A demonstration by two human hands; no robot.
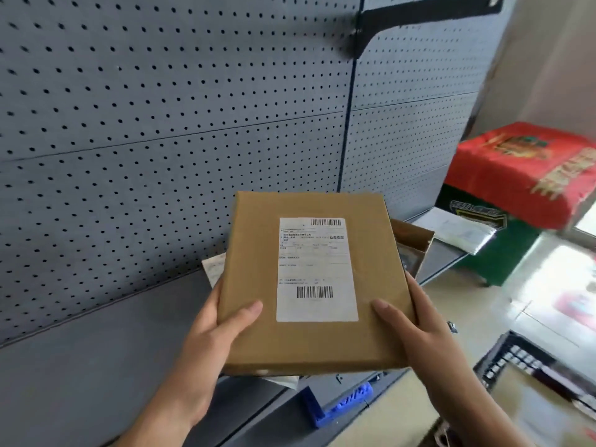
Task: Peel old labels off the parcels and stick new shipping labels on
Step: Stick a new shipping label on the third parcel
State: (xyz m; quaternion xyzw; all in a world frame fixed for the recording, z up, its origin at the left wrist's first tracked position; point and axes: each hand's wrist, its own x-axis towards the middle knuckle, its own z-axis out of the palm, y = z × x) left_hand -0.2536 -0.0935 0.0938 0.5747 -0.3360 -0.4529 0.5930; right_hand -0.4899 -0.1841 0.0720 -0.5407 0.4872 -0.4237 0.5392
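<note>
While held above the shelf [80, 382], the parcel [258, 253] is gripped at its side edges — left hand [206, 343] and right hand [419, 330], thumbs on top, fingers underneath. Cardboard looks stiff and light; lift the label [317, 269] from a corner.

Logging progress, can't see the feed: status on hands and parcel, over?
Left hand and right hand grip parcel at its sides, thumbs on top. Label flat, unpeeled. Nothing blocking.

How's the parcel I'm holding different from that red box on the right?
The parcel is plain brown with a white label; the red box is brightly printed. The parcel is flat, gripped by left hand and right hand; the red box looks bulkier, untouched. Both are rectangular.
</note>
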